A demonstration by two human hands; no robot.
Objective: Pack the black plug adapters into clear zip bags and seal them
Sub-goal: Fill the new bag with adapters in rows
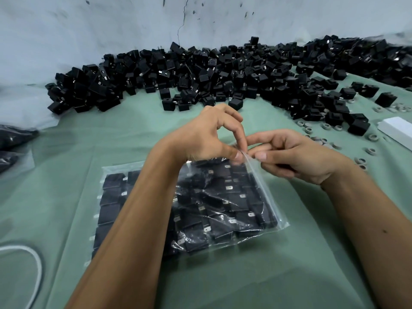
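The left hand point(200, 139) pinches the top edge of a clear zip bag point(225, 204) between thumb and forefinger, and the right hand point(289, 152) pinches the same edge just beside it, thumb tip against the plastic. Both meet at the bag's upper right corner, where the zip strip runs down its right side. The bag is full of black plug adapters point(231, 197) laid in rows, and it rests on top of another filled bag point(111, 197) on the green worktop point(312, 253).

The step looks like sealing. To do it well, the two tracks should be lined up at the corner first, then pressed together and the pinch slid along the whole strip, with the other hand keeping the edge taut. Adapters crowding the mouth could hold the zip apart, so they want nudging down. Trapped air is best pushed out before the last stretch closes.

Beyond the hands, a long heap of loose adapters point(200, 70) lies against the wall, with small grey rings point(326, 126) scattered to the right.
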